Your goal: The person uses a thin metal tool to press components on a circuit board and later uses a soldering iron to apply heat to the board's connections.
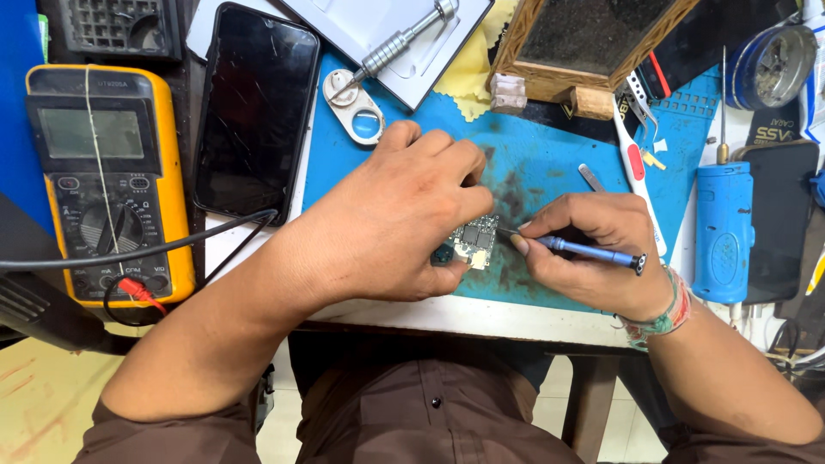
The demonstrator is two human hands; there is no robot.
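**Probing a small board on the blue mat**

Head view: the left hand (404, 219) is pinning a small circuit board (475, 241) to the blue mat (550, 163), fingers curled closed over the board's left edge and covering part of it. The right hand (593, 249), at the board's 3 o'clock, is gripping a thin blue tool (593, 252) like a pen, fingers closed around the shaft, with the tip meeting the board's right edge. Whether the tip is touching a component or only hovering just above it is hard to tell, since the point is so fine.

The board is lying near the mat's front edge, at about 6 o'clock of the wooden box (584, 43). A dark phone (253, 112) is lying at the left hand's 10 o'clock, and a yellow multimeter (103, 180) is sitting at its 9 o'clock, well apart. A silver screwdriver (400, 39) is resting on a white tray at 12 o'clock. A blue cylindrical tool (724, 232) is standing at the right hand's 3 o'clock, and white tweezers (636, 163) are lying just above that hand.

To do this well, the left hand should be holding the board flat and still, while the right is working with light pressure and its heel braced on the mat.
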